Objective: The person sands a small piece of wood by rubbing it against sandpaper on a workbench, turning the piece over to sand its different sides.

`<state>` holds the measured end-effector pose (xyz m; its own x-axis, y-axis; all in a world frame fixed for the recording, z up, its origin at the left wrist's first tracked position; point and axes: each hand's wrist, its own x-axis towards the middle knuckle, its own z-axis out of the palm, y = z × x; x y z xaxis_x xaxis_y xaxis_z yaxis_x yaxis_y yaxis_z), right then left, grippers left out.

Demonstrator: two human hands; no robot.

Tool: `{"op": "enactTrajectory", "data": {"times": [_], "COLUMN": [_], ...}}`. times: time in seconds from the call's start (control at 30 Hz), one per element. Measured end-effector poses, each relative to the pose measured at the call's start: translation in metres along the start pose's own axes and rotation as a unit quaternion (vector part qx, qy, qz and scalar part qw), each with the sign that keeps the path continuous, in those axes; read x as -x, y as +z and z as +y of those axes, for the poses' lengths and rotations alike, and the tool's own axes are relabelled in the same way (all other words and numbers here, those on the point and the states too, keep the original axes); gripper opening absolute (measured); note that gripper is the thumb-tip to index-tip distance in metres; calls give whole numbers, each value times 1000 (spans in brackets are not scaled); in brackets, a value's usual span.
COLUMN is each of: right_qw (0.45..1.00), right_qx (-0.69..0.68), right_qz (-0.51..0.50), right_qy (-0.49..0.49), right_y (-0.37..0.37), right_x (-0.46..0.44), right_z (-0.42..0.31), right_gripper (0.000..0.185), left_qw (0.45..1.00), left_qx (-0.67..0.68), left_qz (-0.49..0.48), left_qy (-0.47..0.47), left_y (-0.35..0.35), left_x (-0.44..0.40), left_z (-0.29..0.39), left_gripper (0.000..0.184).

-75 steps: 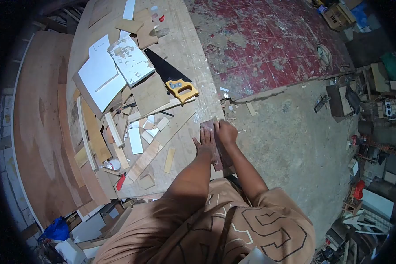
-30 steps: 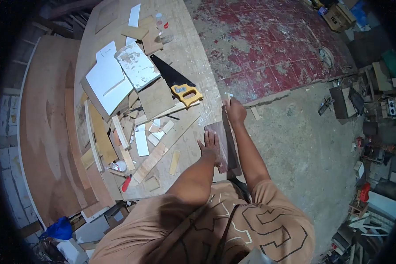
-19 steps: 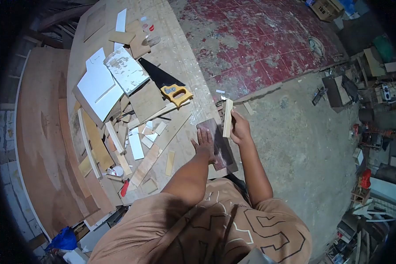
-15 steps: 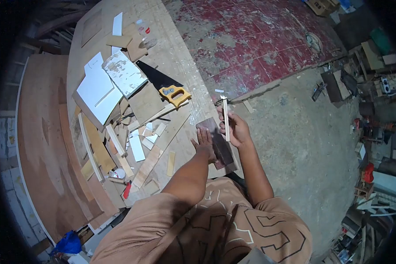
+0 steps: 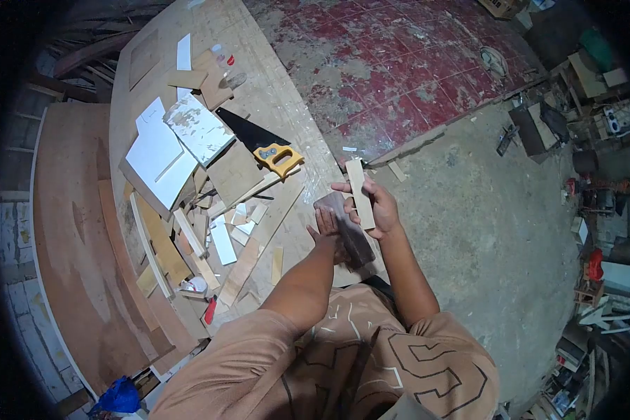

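My left hand (image 5: 327, 231) lies flat, fingers stretched out, on a dark brown rectangular sheet that looks like sandpaper (image 5: 355, 245) at the table's near right edge. Just to the right, my right hand (image 5: 383, 210) grips a short pale wood strip (image 5: 359, 199), held upright above the sheet's far end with its broad face towards me. Part of the brown sheet is hidden under my left hand.
A handsaw with a yellow handle (image 5: 278, 159) rests on the wooden table (image 5: 287, 91). Wood offcuts and white board pieces (image 5: 224, 243) are scattered left of my hands. A paint-marked board (image 5: 197, 129) lies farther back. Right of the table is concrete floor (image 5: 462, 231).
The wood strip in my right hand has turned from its narrow edge to its broad face. My left hand stays on the brown sheet.
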<state>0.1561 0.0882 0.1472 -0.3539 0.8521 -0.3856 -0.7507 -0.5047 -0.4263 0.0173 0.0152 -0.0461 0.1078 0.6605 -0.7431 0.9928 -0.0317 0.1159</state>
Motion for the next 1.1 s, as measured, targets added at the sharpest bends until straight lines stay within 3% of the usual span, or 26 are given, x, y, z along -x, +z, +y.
{"op": "enactTrajectory", "data": {"times": [0.17, 0.5, 0.57, 0.8, 0.9, 1.1], "right_qw": [996, 997, 987, 995, 996, 994], "right_qx": [49, -6, 0, -31, 0, -19], "right_qz": [-71, -73, -159, -94, -85, -98], "right_qy": [-29, -35, -27, -27, -39, -50], "right_y": [-6, -6, -13, -15, -10, -6], "right_x": [2, 7, 6, 9, 11, 10], "right_z": [0, 0, 0, 4, 2, 1], "right_gripper": [49, 48, 44, 38, 37, 48], "left_qw": [999, 999, 999, 998, 1000, 999], "left_qx": [37, 8, 17, 5, -11, -8], "left_qz": [0, -29, -41, -60, -11, -51], "left_qy": [-13, -19, -14, -13, -7, -14], "left_y": [1, -16, -31, -25, -5, -7], "left_x": [-6, 9, 21, 14, 1, -6], "left_z": [-1, 3, 5, 3, -3, -4], "left_gripper": [155, 156, 155, 154, 153, 150]}}
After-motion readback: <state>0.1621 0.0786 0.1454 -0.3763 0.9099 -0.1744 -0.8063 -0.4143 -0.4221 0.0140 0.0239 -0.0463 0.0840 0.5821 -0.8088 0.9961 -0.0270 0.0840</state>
